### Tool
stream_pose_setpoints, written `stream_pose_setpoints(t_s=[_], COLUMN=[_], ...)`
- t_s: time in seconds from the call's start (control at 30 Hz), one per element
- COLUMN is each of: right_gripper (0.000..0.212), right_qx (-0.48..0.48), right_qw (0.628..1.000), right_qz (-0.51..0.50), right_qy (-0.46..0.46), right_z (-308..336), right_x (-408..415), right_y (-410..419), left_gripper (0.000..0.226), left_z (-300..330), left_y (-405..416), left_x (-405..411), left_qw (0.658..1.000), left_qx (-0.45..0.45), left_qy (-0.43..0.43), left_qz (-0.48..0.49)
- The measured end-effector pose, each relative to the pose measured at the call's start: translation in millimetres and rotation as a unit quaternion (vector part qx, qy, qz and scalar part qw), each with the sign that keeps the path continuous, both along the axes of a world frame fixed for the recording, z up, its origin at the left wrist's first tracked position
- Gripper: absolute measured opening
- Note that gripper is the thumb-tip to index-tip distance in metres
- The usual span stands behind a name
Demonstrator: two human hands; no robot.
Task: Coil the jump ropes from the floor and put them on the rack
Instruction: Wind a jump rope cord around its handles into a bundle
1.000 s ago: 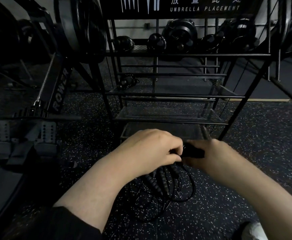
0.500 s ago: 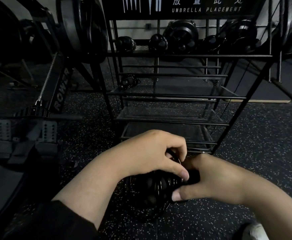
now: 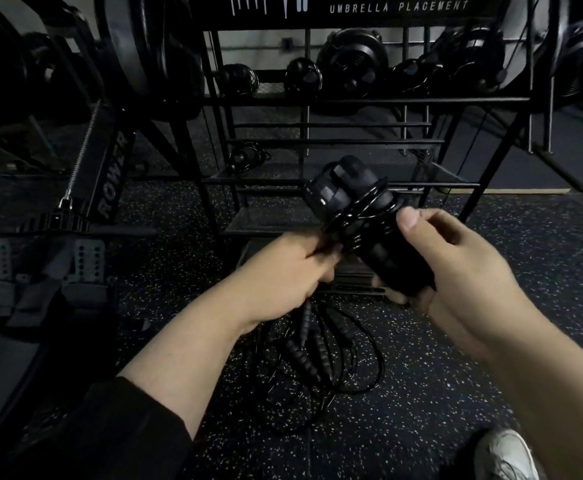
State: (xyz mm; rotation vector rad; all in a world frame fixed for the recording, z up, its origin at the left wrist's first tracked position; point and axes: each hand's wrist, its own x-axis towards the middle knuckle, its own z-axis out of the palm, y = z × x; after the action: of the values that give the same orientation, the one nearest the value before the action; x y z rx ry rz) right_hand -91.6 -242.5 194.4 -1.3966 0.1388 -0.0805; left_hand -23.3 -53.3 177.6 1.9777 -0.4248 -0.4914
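Before the rack [image 3: 369, 183], the right hand [image 3: 456, 268] grips the bundled handles [image 3: 355, 206]; the left hand [image 3: 283, 271] pinches the cord [image 3: 352, 211] wound round them. More ropes [image 3: 317, 358] lie on the floor [image 3: 490, 341] below.

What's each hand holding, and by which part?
Right hand grips the jump rope handles by their lower ends; left hand pinches the cord wrapped around them.
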Motion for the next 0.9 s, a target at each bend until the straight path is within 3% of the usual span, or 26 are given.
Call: stream_pose_setpoints(t_s=[0.1,0.2,0.33,0.53,0.63,0.7,0.8,0.9], right_gripper=[0.057,0.036,0.029,0.022,0.043,0.048,0.039,0.037], right_qx=[-0.038,-0.024,-0.036,-0.266,-0.356,-0.393,-0.422,-0.472], right_qw=[0.999,0.998,0.996,0.959,0.931,0.915,0.902,0.876], right_qz=[-0.022,-0.045,-0.074,-0.091,-0.068,-0.066,-0.045,-0.009], right_qy=[0.012,0.024,0.046,0.029,0.047,0.063,0.082,0.095], right_z=[-2.5,-1.9,-4.0,-12.2,-16.9,-20.1,-25.1,-29.9], right_x=[-1.2,-1.3,1.9,2.6,5.7,7.4,8.0,10.2], right_y=[3.1,5.0,4.8,3.5,2.9,4.4,8.2,9.5], left_gripper=[0.020,0.021,0.024,0.037,0.028,0.022,0.016,0.024], left_z=[-0.1,1.2,2.5,-0.8,0.0,-0.2,2.3,8.4], left_y=[-2.8,-7.3,-10.8,-9.4,-7.8,-7.0,-6.6,-5.6], left_x=[-0.8,-2.2,-3.2,-1.4,-3.7,-5.1,-7.6,-9.8], left_qw=[0.999,0.996,0.993,0.981,0.973,0.966,0.949,0.929], left_qx=[0.044,0.065,0.091,0.145,0.162,0.189,0.238,0.289], left_qy=[-0.018,-0.040,-0.060,-0.128,-0.159,-0.174,-0.196,-0.213], left_qz=[-0.016,-0.038,-0.037,-0.030,-0.034,-0.039,-0.062,-0.091])
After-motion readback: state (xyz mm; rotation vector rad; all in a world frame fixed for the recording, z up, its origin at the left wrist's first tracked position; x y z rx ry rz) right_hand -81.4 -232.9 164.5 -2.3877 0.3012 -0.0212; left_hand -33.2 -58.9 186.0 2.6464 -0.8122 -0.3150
